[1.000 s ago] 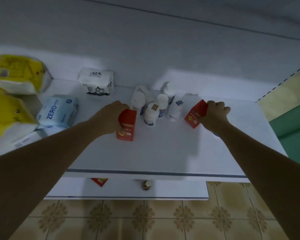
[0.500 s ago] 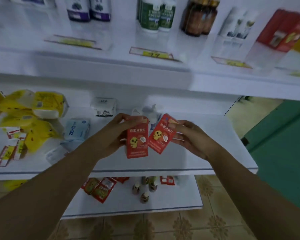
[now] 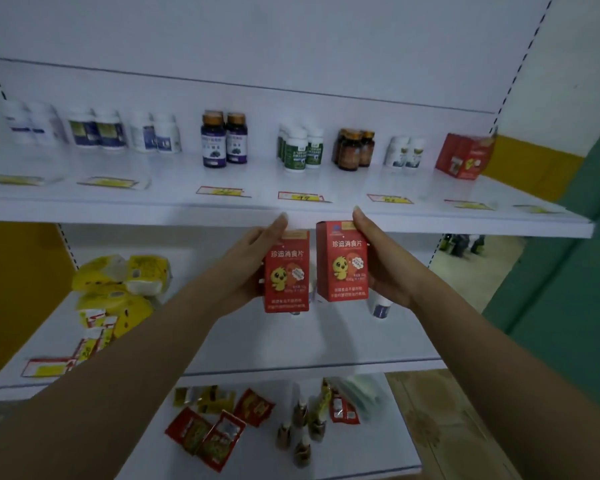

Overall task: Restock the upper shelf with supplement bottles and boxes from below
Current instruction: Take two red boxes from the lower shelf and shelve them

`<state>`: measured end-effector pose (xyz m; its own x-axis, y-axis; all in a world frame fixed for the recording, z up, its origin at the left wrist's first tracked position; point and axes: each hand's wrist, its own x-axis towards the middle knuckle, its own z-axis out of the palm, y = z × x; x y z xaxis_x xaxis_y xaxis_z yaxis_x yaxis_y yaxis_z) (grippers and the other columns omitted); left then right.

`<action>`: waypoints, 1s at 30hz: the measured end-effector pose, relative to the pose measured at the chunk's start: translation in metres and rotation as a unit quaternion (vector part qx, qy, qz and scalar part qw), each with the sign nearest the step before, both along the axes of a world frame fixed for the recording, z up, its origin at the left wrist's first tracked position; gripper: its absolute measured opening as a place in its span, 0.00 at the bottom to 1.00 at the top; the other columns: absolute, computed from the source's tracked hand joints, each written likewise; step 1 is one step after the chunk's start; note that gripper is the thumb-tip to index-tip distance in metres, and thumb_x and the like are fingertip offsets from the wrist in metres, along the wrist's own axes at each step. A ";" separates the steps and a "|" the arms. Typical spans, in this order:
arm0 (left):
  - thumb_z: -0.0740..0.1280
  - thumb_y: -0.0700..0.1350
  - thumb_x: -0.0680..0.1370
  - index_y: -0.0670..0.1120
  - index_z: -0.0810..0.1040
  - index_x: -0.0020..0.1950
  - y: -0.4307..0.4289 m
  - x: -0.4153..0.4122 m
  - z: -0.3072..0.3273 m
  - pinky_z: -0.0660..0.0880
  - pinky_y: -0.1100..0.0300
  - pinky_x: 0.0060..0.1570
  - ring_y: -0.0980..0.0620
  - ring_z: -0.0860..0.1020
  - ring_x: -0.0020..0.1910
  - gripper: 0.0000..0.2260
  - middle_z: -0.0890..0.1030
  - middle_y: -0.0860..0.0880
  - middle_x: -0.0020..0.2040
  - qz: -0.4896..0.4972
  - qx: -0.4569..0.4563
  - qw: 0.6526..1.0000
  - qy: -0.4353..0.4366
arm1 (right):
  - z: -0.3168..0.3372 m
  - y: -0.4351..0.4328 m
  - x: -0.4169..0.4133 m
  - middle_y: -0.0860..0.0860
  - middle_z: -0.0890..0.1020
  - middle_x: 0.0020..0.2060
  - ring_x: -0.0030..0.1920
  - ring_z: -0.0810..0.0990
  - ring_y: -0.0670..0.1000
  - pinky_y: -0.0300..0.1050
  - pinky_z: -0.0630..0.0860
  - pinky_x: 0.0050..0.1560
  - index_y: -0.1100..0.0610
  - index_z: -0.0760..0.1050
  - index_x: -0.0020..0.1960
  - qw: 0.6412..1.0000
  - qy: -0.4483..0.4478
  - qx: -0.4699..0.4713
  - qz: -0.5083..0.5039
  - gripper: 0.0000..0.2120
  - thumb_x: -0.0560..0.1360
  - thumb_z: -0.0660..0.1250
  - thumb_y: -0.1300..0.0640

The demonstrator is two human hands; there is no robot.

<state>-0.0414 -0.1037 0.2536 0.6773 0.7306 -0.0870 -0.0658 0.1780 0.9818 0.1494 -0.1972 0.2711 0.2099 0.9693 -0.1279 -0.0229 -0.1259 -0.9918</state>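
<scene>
1. Red cardboard, head view: two matching boxes with a yellow chick printed on the front are held upright, side by side and just apart, directly below the front edge of the upper shelf.
2. Left hand grips the left box from its left side, with one digit raised past the top corner. Right hand grips the right box from its right side in the same way.
3. Both fronts face the camera and both boxes stand vertical, probably so that they can be set down label-forward without being turned.
4. Likely destination: the stocked red boxes at the right end of the upper shelf, near its back. Bare shelf lies in front of them.
5. Other stock along the back of the upper shelf, in paired groups: blue-labelled bottles, green-labelled bottles and amber bottles. Price tags lie flat near the front edge.
6. Middle shelf: yellow packs heaped toward the left end, and a white bottle partly hidden behind the right hand.
7. Bottom shelf: red sachets and small brown bottles lie loose near the middle.
8. Room: patterned floor tiles and a green wall to the right of the unit.
9. Judged stage: carry under way, with neither box placed yet.
</scene>
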 end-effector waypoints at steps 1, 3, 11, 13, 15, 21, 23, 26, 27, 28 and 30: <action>0.72 0.70 0.55 0.44 0.70 0.66 -0.003 0.000 0.007 0.79 0.49 0.46 0.44 0.83 0.49 0.46 0.81 0.40 0.57 -0.008 0.006 1.000 -0.007 | 0.006 -0.006 -0.001 0.58 0.82 0.56 0.57 0.82 0.58 0.54 0.76 0.61 0.52 0.75 0.63 1.000 -0.003 0.004 -0.007 0.33 0.66 0.63 0.33; 0.72 0.69 0.56 0.44 0.70 0.66 -0.006 0.002 0.018 0.80 0.48 0.46 0.43 0.83 0.49 0.46 0.81 0.40 0.57 -0.018 0.013 1.000 -0.016 | 0.017 -0.017 -0.002 0.59 0.82 0.57 0.59 0.81 0.58 0.54 0.75 0.62 0.53 0.75 0.62 1.000 -0.011 0.006 -0.021 0.33 0.65 0.63 0.32; 0.70 0.56 0.60 0.43 0.69 0.64 -0.021 0.067 0.062 0.77 0.42 0.52 0.40 0.80 0.54 0.36 0.79 0.38 0.59 -0.077 0.027 0.995 -0.052 | 0.058 -0.063 0.043 0.58 0.82 0.56 0.57 0.82 0.58 0.54 0.75 0.63 0.52 0.76 0.55 0.991 -0.067 0.010 -0.113 0.24 0.72 0.61 0.35; 0.74 0.56 0.58 0.41 0.68 0.66 -0.027 0.093 0.072 0.75 0.39 0.54 0.39 0.80 0.53 0.40 0.79 0.37 0.58 -0.094 0.030 0.993 -0.065 | 0.070 -0.074 0.066 0.57 0.83 0.54 0.57 0.82 0.58 0.53 0.75 0.63 0.52 0.77 0.52 0.987 -0.077 0.025 -0.138 0.22 0.72 0.62 0.35; 0.80 0.59 0.49 0.41 0.68 0.67 -0.030 0.123 0.084 0.75 0.38 0.54 0.39 0.80 0.54 0.51 0.79 0.37 0.58 -0.118 0.036 0.990 -0.071 | 0.080 -0.085 0.092 0.54 0.85 0.50 0.55 0.82 0.56 0.54 0.74 0.63 0.50 0.78 0.50 0.982 -0.088 0.049 -0.161 0.22 0.68 0.63 0.34; 0.81 0.43 0.57 0.43 0.71 0.65 -0.045 0.225 0.113 0.78 0.42 0.50 0.40 0.82 0.52 0.39 0.82 0.40 0.55 -0.184 0.065 0.978 -0.079 | 0.102 -0.114 0.192 0.51 0.86 0.43 0.48 0.84 0.51 0.46 0.78 0.53 0.54 0.77 0.52 0.974 -0.120 0.079 -0.176 0.24 0.65 0.64 0.38; 0.76 0.40 0.61 0.42 0.73 0.62 -0.053 0.261 0.120 0.79 0.43 0.51 0.41 0.82 0.52 0.30 0.83 0.42 0.52 -0.176 0.079 0.978 -0.077 | 0.110 -0.120 0.227 0.51 0.85 0.43 0.46 0.84 0.50 0.44 0.78 0.51 0.56 0.77 0.51 0.973 -0.128 0.085 -0.169 0.22 0.65 0.67 0.42; 0.75 0.40 0.63 0.41 0.71 0.63 -0.062 0.315 0.132 0.80 0.45 0.49 0.42 0.82 0.51 0.30 0.82 0.41 0.55 -0.142 0.087 0.983 -0.082 | 0.122 -0.124 0.278 0.52 0.85 0.44 0.48 0.84 0.52 0.44 0.78 0.52 0.58 0.76 0.55 0.972 -0.144 0.093 -0.162 0.25 0.64 0.69 0.44; 0.74 0.40 0.65 0.41 0.71 0.62 -0.064 0.332 0.136 0.80 0.46 0.49 0.42 0.82 0.51 0.27 0.81 0.41 0.56 -0.127 0.089 0.984 -0.085 | 0.125 -0.123 0.294 0.53 0.85 0.46 0.49 0.84 0.52 0.45 0.78 0.53 0.58 0.75 0.58 0.971 -0.147 0.094 -0.161 0.28 0.64 0.70 0.43; 0.73 0.39 0.67 0.42 0.71 0.59 -0.065 0.347 0.139 0.80 0.47 0.49 0.42 0.82 0.51 0.23 0.81 0.41 0.55 -0.113 0.092 0.985 -0.088 | 0.127 -0.121 0.310 0.53 0.84 0.48 0.50 0.83 0.53 0.45 0.78 0.53 0.58 0.75 0.60 0.971 -0.151 0.096 -0.160 0.30 0.63 0.70 0.42; 0.72 0.39 0.70 0.44 0.72 0.57 -0.063 0.375 0.142 0.79 0.49 0.50 0.43 0.82 0.50 0.17 0.81 0.42 0.52 -0.094 0.095 0.987 -0.091 | 0.131 -0.115 0.339 0.54 0.84 0.50 0.52 0.83 0.53 0.44 0.78 0.52 0.57 0.74 0.62 0.969 -0.163 0.101 -0.155 0.32 0.63 0.69 0.40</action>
<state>0.3334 -0.1670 0.3960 0.7938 0.5823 0.1757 -0.2285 0.0178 0.9734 0.4883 -0.3125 0.4025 0.4929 0.8514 0.1794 0.2903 0.0335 -0.9564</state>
